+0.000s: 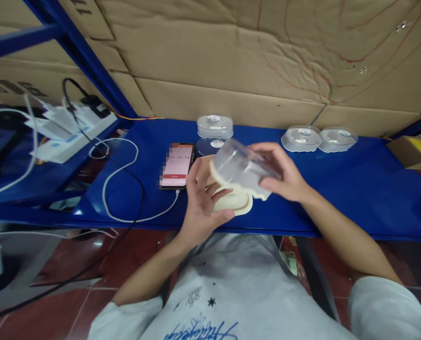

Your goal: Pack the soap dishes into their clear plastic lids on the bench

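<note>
My right hand [283,172] grips a clear plastic cover [240,163] by its far end. The cover is tilted and slightly blurred, with a cream-coloured edge along its left and lower side. Below it, a cream oval base [244,204] lies near the table's front edge. My left hand [205,200] is at the left of this base, fingers apart and bent, partly in front of it. Whether its fingertips touch the base or the cover, I cannot tell.
On the blue table [338,193] lies a phone [176,165] with a white cable [125,220]. Clear containers stand along the back, one [215,126] near the middle and two [301,138] further right. At left is a power strip [79,134]; at right, a cardboard box [414,152].
</note>
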`<action>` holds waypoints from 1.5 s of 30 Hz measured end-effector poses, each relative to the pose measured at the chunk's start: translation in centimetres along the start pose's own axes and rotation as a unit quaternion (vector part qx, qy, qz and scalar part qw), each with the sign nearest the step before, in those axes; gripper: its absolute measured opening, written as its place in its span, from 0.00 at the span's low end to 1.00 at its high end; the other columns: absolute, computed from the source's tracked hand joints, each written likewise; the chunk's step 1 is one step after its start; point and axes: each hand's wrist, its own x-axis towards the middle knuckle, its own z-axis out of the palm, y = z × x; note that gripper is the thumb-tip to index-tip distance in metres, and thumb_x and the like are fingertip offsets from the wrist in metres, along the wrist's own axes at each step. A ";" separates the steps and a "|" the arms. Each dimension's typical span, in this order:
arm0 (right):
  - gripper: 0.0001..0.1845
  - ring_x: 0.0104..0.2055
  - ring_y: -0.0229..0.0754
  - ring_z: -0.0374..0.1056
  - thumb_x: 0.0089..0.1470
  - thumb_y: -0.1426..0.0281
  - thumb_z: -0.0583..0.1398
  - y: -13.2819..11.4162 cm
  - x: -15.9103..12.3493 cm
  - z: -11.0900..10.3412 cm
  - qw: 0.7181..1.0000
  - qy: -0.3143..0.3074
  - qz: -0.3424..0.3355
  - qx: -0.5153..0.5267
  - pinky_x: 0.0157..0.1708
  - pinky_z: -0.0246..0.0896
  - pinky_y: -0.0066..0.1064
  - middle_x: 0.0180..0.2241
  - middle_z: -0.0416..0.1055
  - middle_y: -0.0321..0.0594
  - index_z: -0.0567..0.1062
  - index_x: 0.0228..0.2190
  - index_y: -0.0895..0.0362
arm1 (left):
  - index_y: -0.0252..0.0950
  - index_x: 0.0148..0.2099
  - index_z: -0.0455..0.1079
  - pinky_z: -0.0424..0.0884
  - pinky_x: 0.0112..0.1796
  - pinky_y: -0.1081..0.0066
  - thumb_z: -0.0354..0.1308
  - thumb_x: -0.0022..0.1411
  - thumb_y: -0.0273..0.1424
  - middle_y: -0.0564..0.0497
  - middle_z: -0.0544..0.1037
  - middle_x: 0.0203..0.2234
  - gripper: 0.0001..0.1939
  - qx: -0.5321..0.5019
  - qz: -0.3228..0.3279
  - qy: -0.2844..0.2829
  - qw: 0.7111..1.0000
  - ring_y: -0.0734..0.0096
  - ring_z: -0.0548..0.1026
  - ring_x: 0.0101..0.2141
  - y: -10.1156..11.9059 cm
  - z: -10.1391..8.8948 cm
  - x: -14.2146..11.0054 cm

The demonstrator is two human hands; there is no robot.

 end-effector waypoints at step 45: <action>0.30 0.56 0.63 0.75 0.72 0.45 0.49 6.0 0.5 0.1 0.943 -0.051 0.069 -0.320 0.55 0.69 0.62 0.54 0.80 0.52 0.81 0.47 0.53 | 0.48 0.75 0.50 0.70 0.61 0.45 0.68 0.59 0.59 0.39 0.65 0.65 0.51 0.086 0.068 -0.006 0.994 0.44 0.72 0.62 -0.3 -1.3 -0.1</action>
